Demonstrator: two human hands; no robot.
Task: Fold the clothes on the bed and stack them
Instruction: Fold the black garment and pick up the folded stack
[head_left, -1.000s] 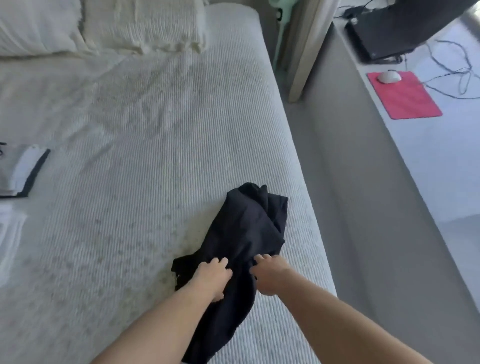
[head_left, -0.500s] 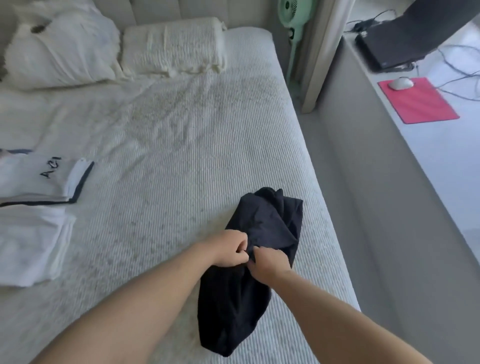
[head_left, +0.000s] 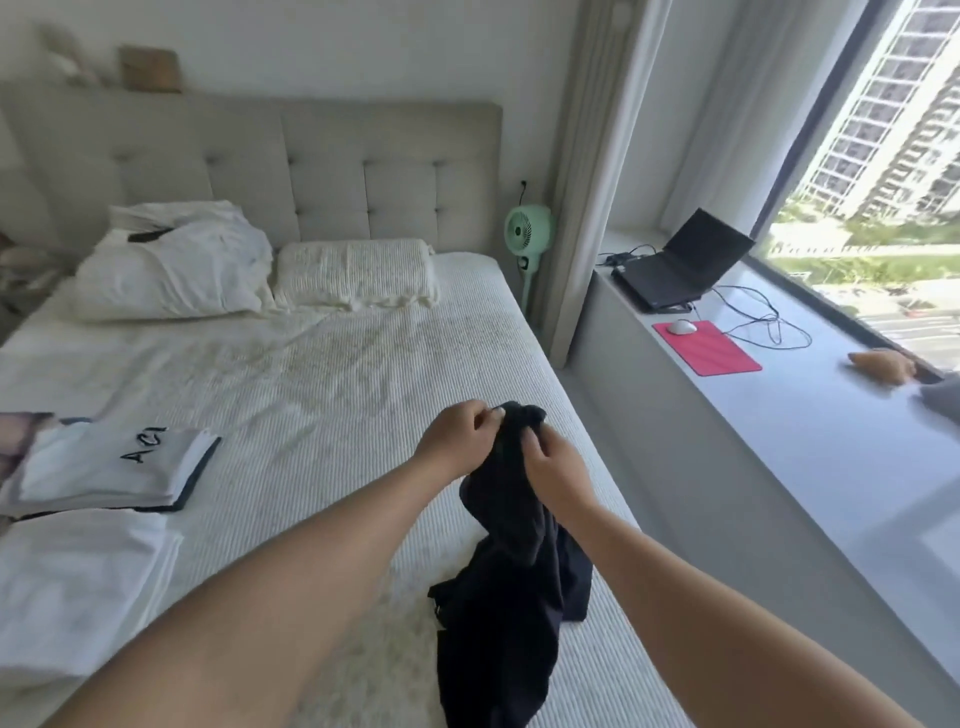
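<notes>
A crumpled black garment (head_left: 511, 597) hangs from both hands above the white ribbed bed (head_left: 332, 374), its lower part trailing down near the bed's right edge. My left hand (head_left: 460, 441) pinches the garment's top edge from the left. My right hand (head_left: 553, 473) grips the same top edge just to the right, the two hands close together. At the bed's left lie a folded white top with black lettering (head_left: 119, 470) and a folded white garment (head_left: 72, 587) in front of it.
Two pillows (head_left: 353, 273) lean against the padded headboard (head_left: 311, 171). A green fan (head_left: 527, 234) stands by the bed's far right corner. On the window ledge (head_left: 831, 467) are a laptop (head_left: 680, 262), a red mousepad (head_left: 709, 348) with a mouse, cables, and another person's hand (head_left: 883, 366).
Both hands have lifted the black garment off the bed and moved up its top edge. The camera has tilted upward, bringing the headboard, window and ledge into view.
</notes>
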